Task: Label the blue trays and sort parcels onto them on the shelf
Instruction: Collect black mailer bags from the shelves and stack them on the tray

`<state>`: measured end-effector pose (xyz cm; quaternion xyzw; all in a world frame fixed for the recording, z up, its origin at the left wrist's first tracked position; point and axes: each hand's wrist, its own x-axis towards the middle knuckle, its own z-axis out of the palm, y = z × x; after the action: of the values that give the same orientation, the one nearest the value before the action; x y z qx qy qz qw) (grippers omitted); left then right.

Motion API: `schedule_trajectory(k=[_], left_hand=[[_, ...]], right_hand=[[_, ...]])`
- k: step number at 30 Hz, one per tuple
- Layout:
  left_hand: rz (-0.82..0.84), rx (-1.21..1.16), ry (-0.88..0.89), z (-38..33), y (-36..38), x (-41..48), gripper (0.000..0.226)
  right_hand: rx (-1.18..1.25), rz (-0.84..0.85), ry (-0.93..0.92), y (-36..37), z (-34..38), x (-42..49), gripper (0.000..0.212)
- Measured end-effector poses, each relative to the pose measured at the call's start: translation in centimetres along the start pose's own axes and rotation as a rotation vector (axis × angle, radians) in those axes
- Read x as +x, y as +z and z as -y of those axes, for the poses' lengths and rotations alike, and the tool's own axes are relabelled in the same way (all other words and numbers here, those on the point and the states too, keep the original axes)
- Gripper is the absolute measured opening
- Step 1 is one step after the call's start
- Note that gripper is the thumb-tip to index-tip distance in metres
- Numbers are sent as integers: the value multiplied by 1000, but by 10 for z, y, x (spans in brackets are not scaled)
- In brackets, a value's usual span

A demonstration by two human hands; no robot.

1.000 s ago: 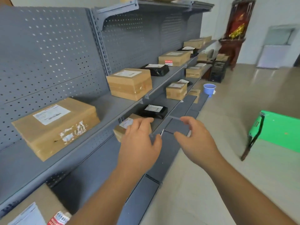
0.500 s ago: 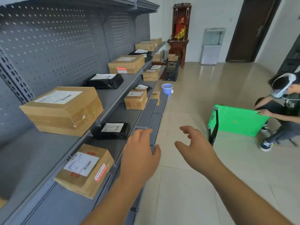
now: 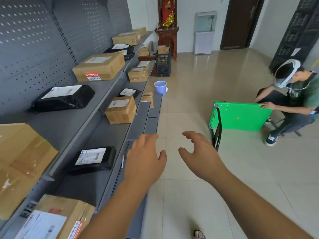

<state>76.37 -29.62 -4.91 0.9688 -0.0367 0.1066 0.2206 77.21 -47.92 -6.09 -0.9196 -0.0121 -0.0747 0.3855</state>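
The grey metal shelf (image 3: 110,87) runs along my left, with cardboard and black-bag parcels spread over two levels. A black bag parcel (image 3: 91,159) lies on the lower level just left of my left hand (image 3: 145,159). A cardboard parcel (image 3: 120,109) stands further along that level. Another black bag parcel (image 3: 63,99) and a cardboard parcel (image 3: 100,67) rest on the upper level. My left hand hovers open at the lower shelf's front edge. My right hand (image 3: 200,152) is open beside it, over the floor. Neither hand holds anything. I see no blue tray.
A seated person (image 3: 293,100) at the right holds a green folding table (image 3: 240,116) lying on its side. A small blue bucket (image 3: 160,87) and a black crate (image 3: 163,65) stand on the floor by the shelf's far end. A wooden cabinet (image 3: 168,38) stands behind.
My view has swung right, away from the shelf toward the room. The small thin piece held between my fingers a second ago is gone from my hands, and both hands have spread open.
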Motion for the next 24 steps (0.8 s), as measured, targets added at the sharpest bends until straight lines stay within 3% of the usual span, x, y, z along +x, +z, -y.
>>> schedule_trajectory(k=[12, 24], left_hand=[[-18, 102, -300, 3, 54, 125, 53], [34, 175, -651, 125, 57, 145, 50]], right_hand=[[-78, 293, -240, 10, -35, 177, 52], [-350, 588, -450, 141, 17, 268, 47]])
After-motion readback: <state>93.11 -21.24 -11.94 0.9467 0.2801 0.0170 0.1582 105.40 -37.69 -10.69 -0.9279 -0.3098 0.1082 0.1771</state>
